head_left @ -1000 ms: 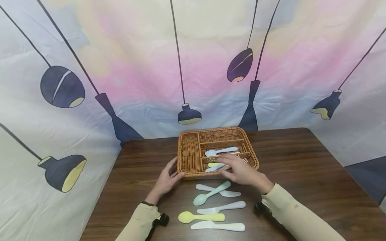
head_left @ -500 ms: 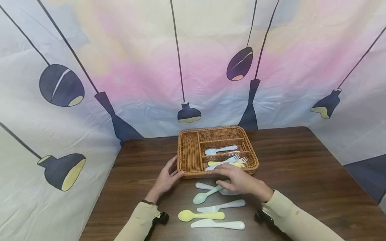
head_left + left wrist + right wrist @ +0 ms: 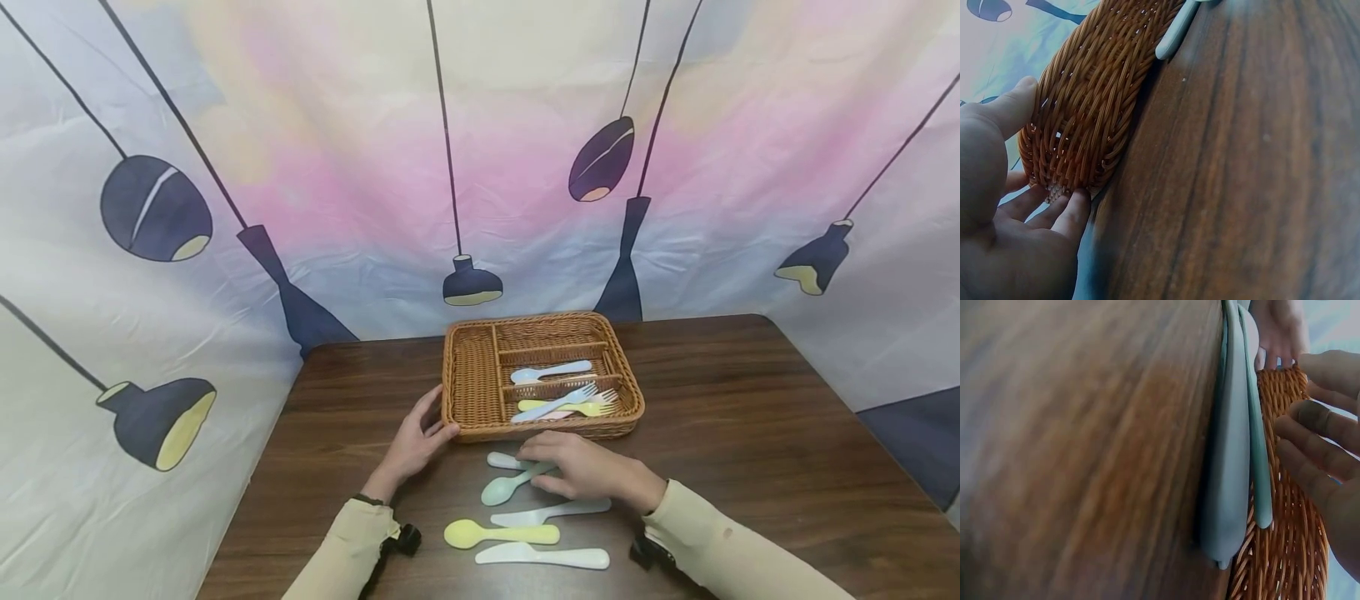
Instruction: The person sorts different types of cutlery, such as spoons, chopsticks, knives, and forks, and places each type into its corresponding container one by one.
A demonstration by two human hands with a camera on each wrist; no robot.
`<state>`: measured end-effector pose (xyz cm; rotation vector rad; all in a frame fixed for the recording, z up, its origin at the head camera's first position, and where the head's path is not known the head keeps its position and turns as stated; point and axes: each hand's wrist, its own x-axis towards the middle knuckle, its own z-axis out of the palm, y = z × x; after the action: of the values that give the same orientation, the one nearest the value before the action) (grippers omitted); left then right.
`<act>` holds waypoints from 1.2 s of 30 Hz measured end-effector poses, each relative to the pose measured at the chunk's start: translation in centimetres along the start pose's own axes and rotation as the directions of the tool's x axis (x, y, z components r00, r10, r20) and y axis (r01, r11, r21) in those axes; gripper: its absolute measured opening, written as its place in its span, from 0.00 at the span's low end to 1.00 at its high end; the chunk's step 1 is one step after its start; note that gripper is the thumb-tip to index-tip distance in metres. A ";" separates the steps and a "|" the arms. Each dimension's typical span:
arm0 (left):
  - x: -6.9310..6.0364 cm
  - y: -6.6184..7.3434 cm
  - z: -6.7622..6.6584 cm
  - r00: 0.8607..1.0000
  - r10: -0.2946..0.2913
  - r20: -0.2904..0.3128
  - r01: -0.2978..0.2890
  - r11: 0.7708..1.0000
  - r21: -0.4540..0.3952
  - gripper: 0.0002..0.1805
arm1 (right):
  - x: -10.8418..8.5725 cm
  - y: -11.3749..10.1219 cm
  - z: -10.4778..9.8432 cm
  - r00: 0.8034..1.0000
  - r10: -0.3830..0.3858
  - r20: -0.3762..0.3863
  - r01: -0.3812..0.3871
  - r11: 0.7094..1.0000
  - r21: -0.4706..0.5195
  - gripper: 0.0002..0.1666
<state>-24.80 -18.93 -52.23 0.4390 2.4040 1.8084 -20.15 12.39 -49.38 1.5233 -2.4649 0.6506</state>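
Note:
A brown wicker cutlery basket (image 3: 474,379) stands at the table's back. My left hand (image 3: 411,448) holds its front left corner, thumb and fingers around the corner in the left wrist view. My right hand (image 3: 588,468) hovers just in front of the basket, over a mint green spoon (image 3: 498,492) and a white knife (image 3: 504,461), partly hiding both. The right wrist view shows its fingers (image 3: 1310,447) apart from the cutlery, with nothing between them. Several forks (image 3: 558,403) lie in the basket's front compartment, and a light blue spoon (image 3: 551,372) in the middle one.
Nearer on the dark wooden table (image 3: 720,417) lie another pale knife (image 3: 517,518), a yellow spoon (image 3: 467,534) and a white knife (image 3: 543,556). Behind the table hangs a cloth (image 3: 360,167) printed with lamps.
My right hand has moved out of the basket's front compartment, toward me, to above the mint spoon, leaving the forks uncovered. The left hand stays at the basket's corner.

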 end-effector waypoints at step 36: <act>0.1 0.2 0.0 1.000 -0.013 0.006 0.013 0.999 0.031 0.44 | 0.1 0.5 0.1 0.985 0.061 0.162 -0.046 0.995 -0.091 0.12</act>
<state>-24.81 -18.88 -51.99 0.4301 2.4280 1.7639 -20.65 12.47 -49.61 1.5404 -2.6256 0.4344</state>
